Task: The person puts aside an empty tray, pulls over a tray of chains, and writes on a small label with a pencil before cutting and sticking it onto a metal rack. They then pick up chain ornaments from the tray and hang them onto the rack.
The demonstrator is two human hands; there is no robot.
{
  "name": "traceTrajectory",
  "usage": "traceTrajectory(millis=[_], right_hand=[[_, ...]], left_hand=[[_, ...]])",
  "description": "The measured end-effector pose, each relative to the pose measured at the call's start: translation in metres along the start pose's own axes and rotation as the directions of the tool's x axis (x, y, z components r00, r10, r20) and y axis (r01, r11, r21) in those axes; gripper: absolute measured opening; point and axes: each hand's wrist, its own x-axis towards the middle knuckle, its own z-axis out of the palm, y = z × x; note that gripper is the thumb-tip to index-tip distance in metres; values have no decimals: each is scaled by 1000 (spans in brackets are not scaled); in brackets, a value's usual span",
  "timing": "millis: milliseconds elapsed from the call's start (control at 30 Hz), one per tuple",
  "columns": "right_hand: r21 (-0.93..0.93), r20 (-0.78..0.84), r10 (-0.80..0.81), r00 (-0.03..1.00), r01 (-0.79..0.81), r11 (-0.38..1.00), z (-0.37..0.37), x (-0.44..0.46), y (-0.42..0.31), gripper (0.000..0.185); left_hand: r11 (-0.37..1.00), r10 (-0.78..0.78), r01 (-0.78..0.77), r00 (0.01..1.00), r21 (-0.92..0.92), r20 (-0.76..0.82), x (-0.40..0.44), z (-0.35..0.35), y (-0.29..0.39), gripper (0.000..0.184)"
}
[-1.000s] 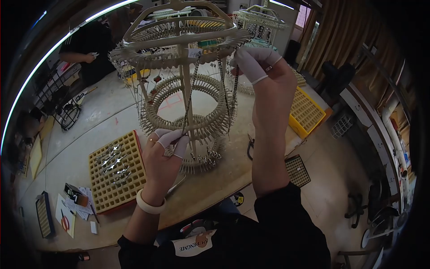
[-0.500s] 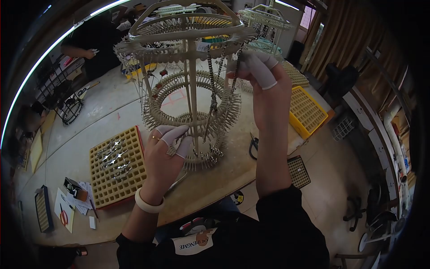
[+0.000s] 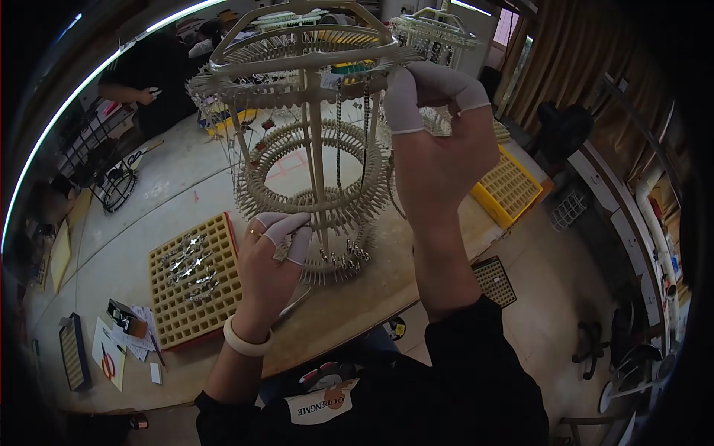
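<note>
A pale, tiered hanging rack (image 3: pixel 315 160) with rings of prongs stands on the table before me. Dark metal chains (image 3: pixel 340 141) hang from its upper ring down past the lower one. My right hand (image 3: pixel 446 137), with white finger cots, pinches at the upper ring's right side; a thin chain (image 3: pixel 396 197) drops beside the wrist. The fingertips themselves hide most of what they grip. My left hand (image 3: pixel 275 253), also in finger cots, is closed against the rack at its lower ring. Small shiny metal pieces (image 3: pixel 346 259) hang near the rack's base.
To the left, a gridded tray (image 3: pixel 186 320) carries silvery jewellery pieces (image 3: pixel 192 260). Red-handled scissors (image 3: pixel 108 364) lie on paper. A yellow tray (image 3: pixel 512 186) stands to the right. Another rack (image 3: pixel 435 33) and a person (image 3: pixel 152 82) are at the back.
My right hand has risen and come forward to the upper ring, turning at the wrist. Chains on the rack's right side have shifted. My left hand has stayed nearly in place.
</note>
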Motion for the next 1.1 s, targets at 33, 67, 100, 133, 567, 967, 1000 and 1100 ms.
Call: traceTrajectory(millis=[33,67,100,133,567,967,1000,1100], right_hand=[[3,-10,-36,999,36,999,0,0,-3,14],[4,-7,-36,999,36,999,-2,0,-7,14],[-1,92,-14,996,14,1000,-5,0,-13,13],[-9,190,9,982,-7,1000,-7,-1,-15,12],[-151,301,134,944,-92,984,-8,3,-27,12],[5,445,400,801,-449,894,-44,-31,22,10],[-102,585,408,700,-436,894,-48,-41,33,13],[-183,801,350,486,-358,916,-50,-54,41,17]], left_hand=[[1000,2,-2,1000,-1,2,0,0,0,19],[1000,0,0,1000,-1,0,0,0,0,19],[1000,-4,4,1000,-11,7,0,0,0,19],[1000,-8,8,1000,-20,15,0,-1,-1,19],[1000,4,-3,1000,-10,13,-1,-5,-1,18],[815,-366,389,920,430,-140,-89,-122,-89,16],[746,-407,426,900,512,-156,-102,-136,-108,15],[635,-501,478,853,607,-148,-118,-158,-127,13]])
